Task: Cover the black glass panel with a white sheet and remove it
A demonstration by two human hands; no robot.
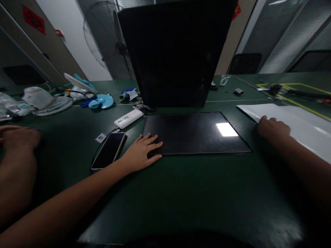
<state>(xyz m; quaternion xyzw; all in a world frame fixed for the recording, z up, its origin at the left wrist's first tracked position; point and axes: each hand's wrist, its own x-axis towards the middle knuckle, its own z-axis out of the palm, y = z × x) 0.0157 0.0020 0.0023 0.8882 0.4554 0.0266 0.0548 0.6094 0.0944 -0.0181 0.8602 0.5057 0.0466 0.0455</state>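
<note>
A flat black panel lies on the green table, with a bright reflection on its right side. My left hand lies open, fingers spread flat on the panel's left front corner. My right hand is curled, knuckles up, at the near left edge of a white sheet to the right of the panel; its fingertips are hidden. A tall dark board stands upright just behind the panel.
A black phone and a white power bank lie left of my left hand, by a small label. Another person's hand rests at the far left. Small fan parts and blue blades sit back left; tools back right.
</note>
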